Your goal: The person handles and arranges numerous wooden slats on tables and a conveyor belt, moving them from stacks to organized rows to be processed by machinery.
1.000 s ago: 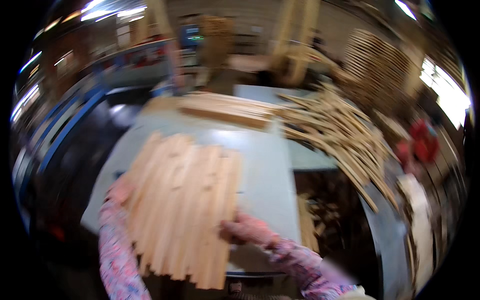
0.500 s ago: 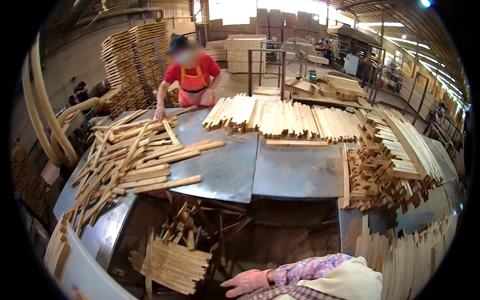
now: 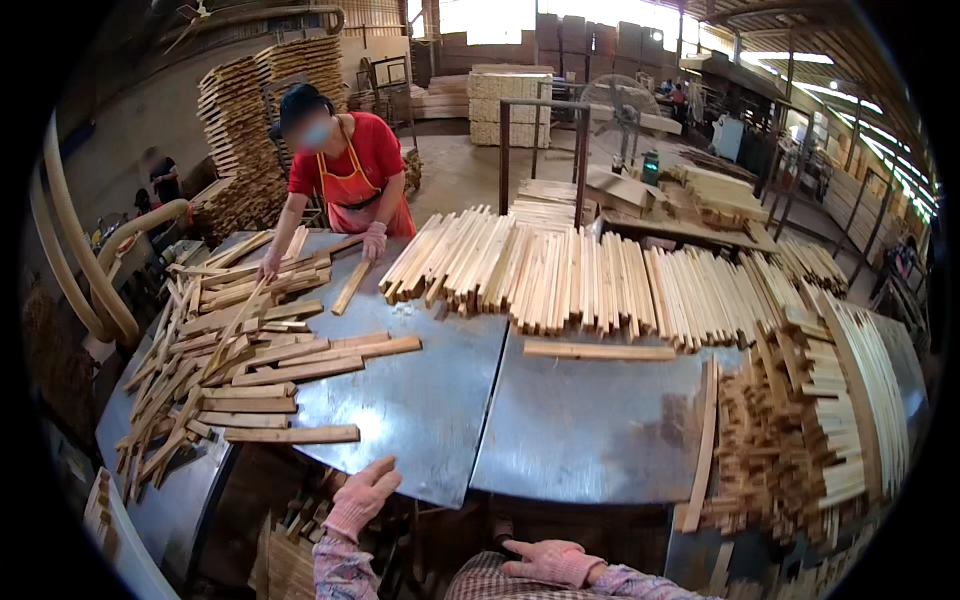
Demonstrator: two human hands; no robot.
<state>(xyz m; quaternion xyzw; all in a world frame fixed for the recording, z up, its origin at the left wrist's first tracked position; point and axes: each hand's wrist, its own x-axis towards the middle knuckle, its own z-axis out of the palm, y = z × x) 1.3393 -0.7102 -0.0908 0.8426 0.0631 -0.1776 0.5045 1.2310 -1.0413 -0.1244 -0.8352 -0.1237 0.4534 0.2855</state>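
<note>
My left hand [image 3: 362,495], in a pink knitted glove and a floral sleeve, is raised at the near edge of the metal table [image 3: 430,440]. Its fingers stretch forward with nothing in them, just short of a wooden strip [image 3: 292,435] that lies nearest on the table. Low in front of my checked apron [image 3: 500,580], my right hand [image 3: 552,562] has its gloved fingers extended and apart, holding nothing. A loose heap of wooden strips [image 3: 215,340] covers the table's left side. One single strip [image 3: 600,351] lies crosswise at the middle.
Across the table a co-worker [image 3: 350,170] in red leans over the heap, gloved hands on strips. A long row of aligned strips [image 3: 570,275] spans the far side. Stacked strips [image 3: 790,430] rise at right. Below the table's near edge, more wood [image 3: 285,560] lies in a dark gap.
My left hand has come into view and reaches to the table edge. My right hand has drawn rightward in front of my apron. The co-worker has bent lower, and the table now appears nearer.
</note>
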